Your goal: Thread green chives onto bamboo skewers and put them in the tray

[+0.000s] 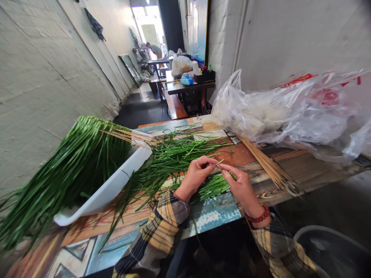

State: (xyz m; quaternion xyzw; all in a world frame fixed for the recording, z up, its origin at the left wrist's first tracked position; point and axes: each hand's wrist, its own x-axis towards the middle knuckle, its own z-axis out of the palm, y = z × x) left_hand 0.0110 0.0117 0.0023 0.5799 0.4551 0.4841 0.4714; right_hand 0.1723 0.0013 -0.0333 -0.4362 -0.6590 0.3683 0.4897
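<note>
My left hand [198,173] is closed, thumb and forefinger pinching a green chive stem [219,162] whose cut end sticks out. Close against it, my right hand [238,184] is closed in a pinch too. A thin stick like a bamboo skewer seems to run back under its wrist, mostly hidden by the palm. Beneath both hands lies a small bunch of chives [213,187]. Beyond the left hand, loose chives [176,152] spread across the patterned table [214,216]. A bundle of bamboo skewers [262,162] rests to the right of my right hand.
At left, a white tray [116,189] holds a thick row of chives [78,154] threaded on skewers [130,136]. Clear plastic bags [278,112] lie at the table's right back. A dark bin [327,247] stands below right. Farther off are another table [176,88] and a person [155,50].
</note>
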